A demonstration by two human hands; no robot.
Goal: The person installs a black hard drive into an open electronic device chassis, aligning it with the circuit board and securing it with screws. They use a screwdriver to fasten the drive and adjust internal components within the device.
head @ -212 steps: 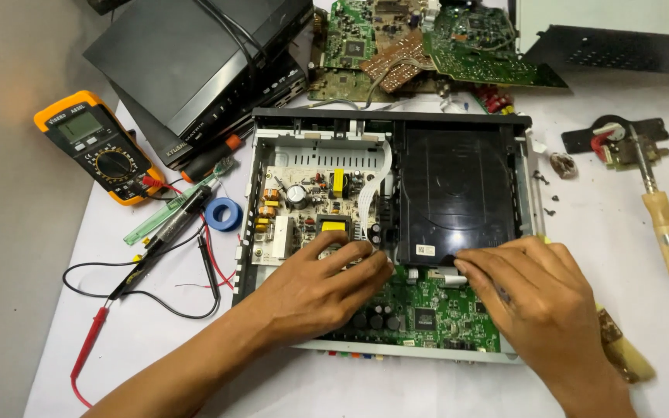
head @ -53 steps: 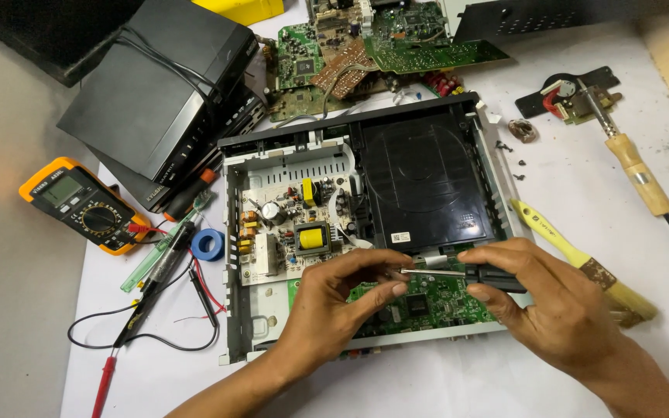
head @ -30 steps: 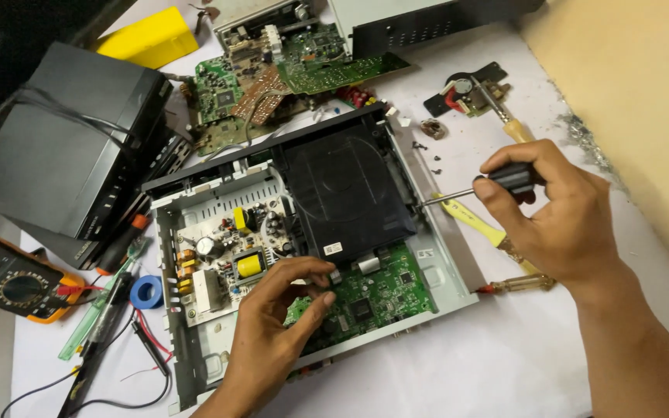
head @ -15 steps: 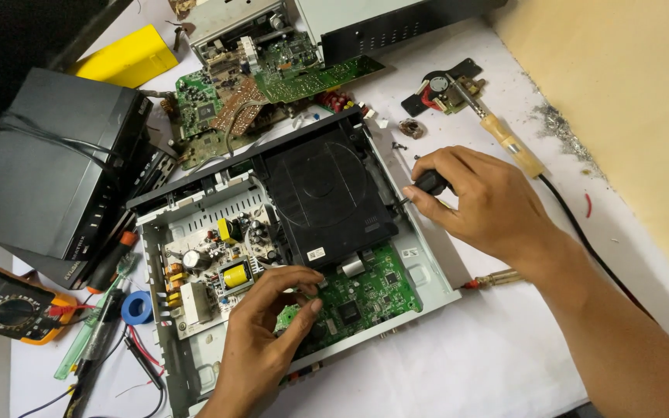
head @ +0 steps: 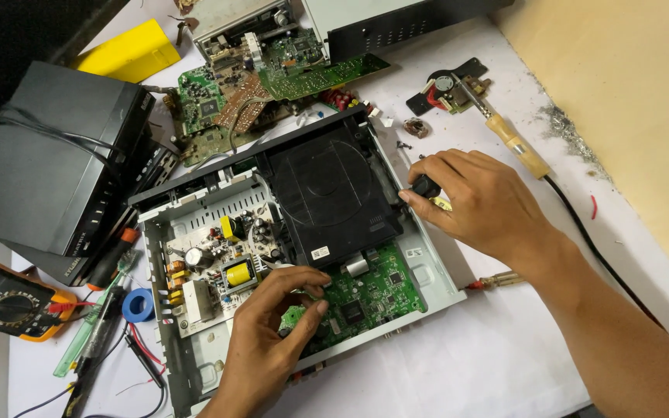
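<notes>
From the head camera we look down at an open disc player [head: 296, 255] lying on the white table [head: 458, 371]. Our left hand [head: 269, 348] rests inside it. Its fingers are bent and press on the green circuit board [head: 365, 290], just below the black disc drive [head: 331, 193]. They pinch nothing that we can see.

Our right hand [head: 478, 201] is closed around the black handle of a screwdriver [head: 425, 186]. A moment ago this hand held the tool up in the air over the table. Now it has come down, and the tool sits at the right side of the drive, by the metal case wall. We think a screw there is being worked on, but the tip is hidden.

Nearby lie a soldering iron [head: 516, 147], a multimeter [head: 1, 298], a blue tape roll [head: 139, 305] and loose circuit boards [head: 272, 77].
</notes>
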